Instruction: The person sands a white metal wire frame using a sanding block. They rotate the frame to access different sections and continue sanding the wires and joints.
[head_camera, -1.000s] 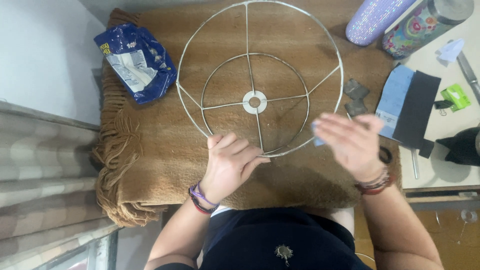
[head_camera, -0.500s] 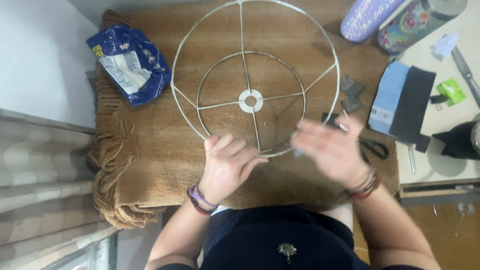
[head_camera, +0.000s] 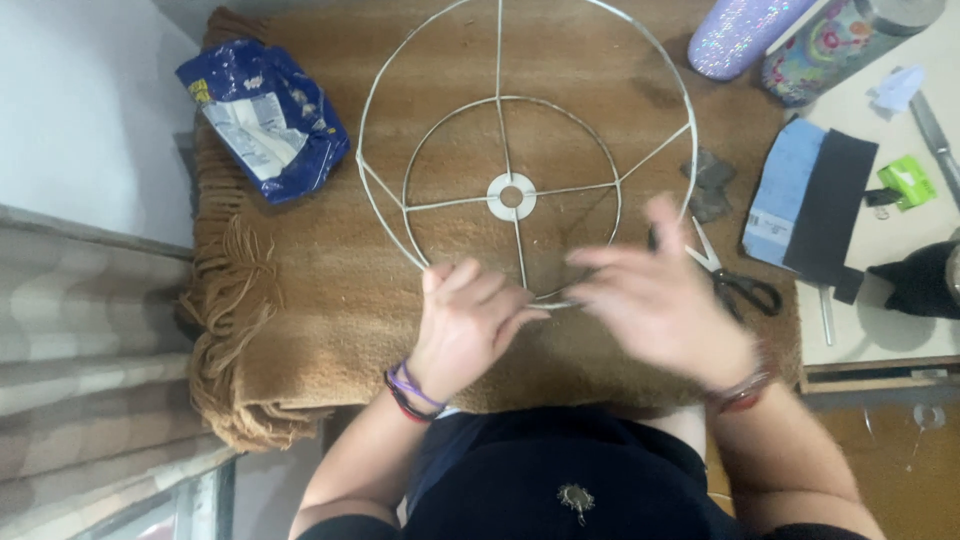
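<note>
Even, soft indoor light, faint shadows; the right hand (head_camera: 665, 305) is motion-blurred, everything else sharp.

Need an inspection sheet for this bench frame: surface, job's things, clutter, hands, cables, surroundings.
Surface: brown fringed blanket covers the table.
Job's things: round wire lampshade frame lies flat on the blanket.
Clutter: blue snack bag, scissors, two bottles, blue and black fabric pieces, small green item.
Hands: left hand pinches the frame's near rim; right hand is blurred beside it, grip unclear.
Cables: nothing seen.
Surroundings: striped cushion at left, pale wall above it.
</note>
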